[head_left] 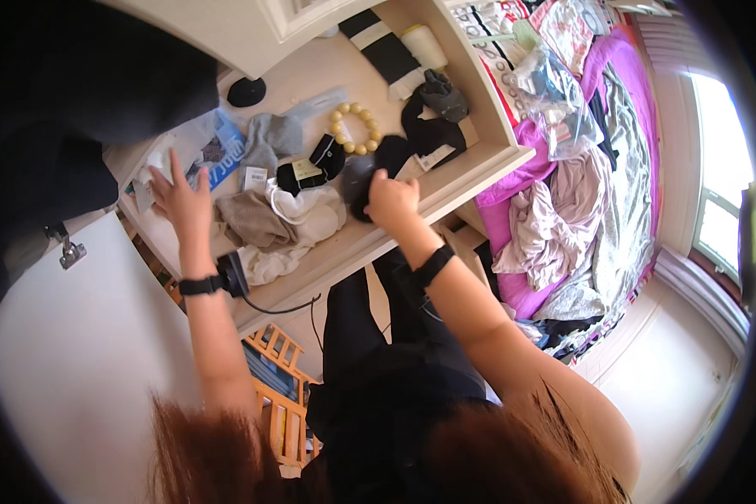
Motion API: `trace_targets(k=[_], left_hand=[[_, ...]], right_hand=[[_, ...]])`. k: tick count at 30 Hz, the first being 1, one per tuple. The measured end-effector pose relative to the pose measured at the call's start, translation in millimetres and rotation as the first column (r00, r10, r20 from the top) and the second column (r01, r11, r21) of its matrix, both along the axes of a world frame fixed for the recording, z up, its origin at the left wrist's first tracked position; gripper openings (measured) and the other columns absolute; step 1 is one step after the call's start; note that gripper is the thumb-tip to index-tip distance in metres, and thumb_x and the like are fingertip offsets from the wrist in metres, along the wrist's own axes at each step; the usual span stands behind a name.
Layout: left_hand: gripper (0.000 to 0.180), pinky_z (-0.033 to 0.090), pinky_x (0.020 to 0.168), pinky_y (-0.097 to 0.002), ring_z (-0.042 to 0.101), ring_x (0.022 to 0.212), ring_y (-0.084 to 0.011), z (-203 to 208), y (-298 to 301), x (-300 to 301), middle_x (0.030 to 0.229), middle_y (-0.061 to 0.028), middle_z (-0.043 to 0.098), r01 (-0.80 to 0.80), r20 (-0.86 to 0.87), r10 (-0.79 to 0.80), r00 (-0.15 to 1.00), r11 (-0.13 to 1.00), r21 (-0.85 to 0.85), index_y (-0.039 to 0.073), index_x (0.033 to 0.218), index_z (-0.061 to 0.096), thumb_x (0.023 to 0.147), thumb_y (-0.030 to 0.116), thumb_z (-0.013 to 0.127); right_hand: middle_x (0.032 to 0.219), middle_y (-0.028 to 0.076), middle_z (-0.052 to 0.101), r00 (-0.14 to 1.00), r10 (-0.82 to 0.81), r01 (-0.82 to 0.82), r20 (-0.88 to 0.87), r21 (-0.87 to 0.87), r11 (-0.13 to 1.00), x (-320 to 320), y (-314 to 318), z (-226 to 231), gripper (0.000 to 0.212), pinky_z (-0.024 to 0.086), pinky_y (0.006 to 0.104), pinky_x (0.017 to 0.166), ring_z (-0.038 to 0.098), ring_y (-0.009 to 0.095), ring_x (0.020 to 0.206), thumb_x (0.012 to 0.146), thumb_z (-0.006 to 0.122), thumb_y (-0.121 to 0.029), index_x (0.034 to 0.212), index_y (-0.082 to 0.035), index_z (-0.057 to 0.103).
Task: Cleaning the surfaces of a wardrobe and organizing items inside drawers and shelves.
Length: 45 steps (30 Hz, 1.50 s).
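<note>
A pale drawer (445, 191) stands pulled out before me, holding socks and small items. Over its left end my left hand (183, 200) is open, fingers spread, next to a clear and blue plastic package (225, 139) and some white material. My right hand (395, 202), near the front edge, has its fingers closed on a dark grey rolled sock (359, 178). Part of that sock is hidden by my fingers. Beside it lie a black sock with a pale label (301, 176), a beige-brown cloth (256, 220) and a white cloth (311, 210).
A yellow bead bracelet (373, 126), a grey sock (275, 139), a round black object (246, 91) and a black-and-white striped cloth (382, 49) lie farther back. Right of the drawer, crumpled clothes (554, 214) cover a bed. A small wooden rack (284, 412) stands below.
</note>
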<state>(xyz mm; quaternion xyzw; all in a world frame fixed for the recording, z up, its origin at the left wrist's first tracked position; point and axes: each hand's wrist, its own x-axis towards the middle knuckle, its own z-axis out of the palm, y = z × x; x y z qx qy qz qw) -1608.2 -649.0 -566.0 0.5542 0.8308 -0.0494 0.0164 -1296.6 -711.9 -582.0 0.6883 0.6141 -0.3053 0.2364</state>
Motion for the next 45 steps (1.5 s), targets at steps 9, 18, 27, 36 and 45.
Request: trace_targets(k=[9,18,27,36,45], left_hand=[[0.058,0.042,0.097,-0.0345,0.058,0.107,-0.0194,61,-39,119,0.121,-0.0139,0.058,0.268,0.624,0.591,-0.511,0.799,-0.537,0.004,0.134,0.045,0.095,0.047,0.046],[0.062,0.038,0.099,-0.0557,0.038,0.13,-0.034,74,-20,153,0.143,-0.0154,0.035,0.011,0.52,0.176,-0.836,0.953,-0.304,0.027,0.148,0.013,0.096,0.045,0.042],[0.043,0.043,0.1,-0.0494,0.043,0.125,-0.0396,75,-28,158,0.14,-0.0214,0.037,-0.06,0.619,0.191,-0.762,0.931,-0.361,0.016,0.136,0.028,0.096,0.014,0.044],[0.033,0.05,0.092,-0.0412,0.055,0.113,-0.0257,43,-50,153,0.125,-0.014,0.053,-0.046,0.771,0.351,-0.531,0.897,-0.44,0.009,0.126,0.04,0.096,0.019,0.05],[0.06,0.041,0.101,-0.0398,0.053,0.117,-0.0277,69,-48,155,0.128,-0.016,0.053,0.031,0.561,0.36,-0.745,0.859,-0.511,-0.002,0.134,0.038,0.098,0.045,0.037]], right_hand=[[0.095,0.019,0.063,0.348,0.004,0.416,-0.937,0.159,0.895,-19,5,105,0.045,0.049,0.0397,0.074,0.061,0.035,0.088,0.082,0.055,-0.01,0.127,-0.013,0.053],[0.111,0.027,0.06,0.829,-0.144,0.35,-0.54,0.3,0.888,90,44,36,0.052,0.045,0.0403,0.095,0.054,0.041,0.112,0.088,0.057,-0.04,0.132,-0.014,0.05],[0.128,0.022,0.052,0.972,-0.213,0.22,-0.098,0.065,0.973,70,79,-31,0.046,0.035,0.0535,0.096,0.052,0.037,0.115,0.082,0.06,-0.034,0.125,-0.016,0.057],[0.07,0.0,0.052,0.395,-0.211,0.657,-0.894,0.115,0.745,8,53,124,0.016,0.038,0.023,0.054,0.047,0.009,0.057,0.078,0.067,-0.006,0.092,-0.007,0.059],[0.11,0.011,0.064,0.247,-0.236,0.106,-0.94,-0.216,0.971,20,-17,139,0.048,0.047,0.0312,0.077,0.06,0.02,0.089,0.078,0.058,0.002,0.124,-0.009,0.057]])
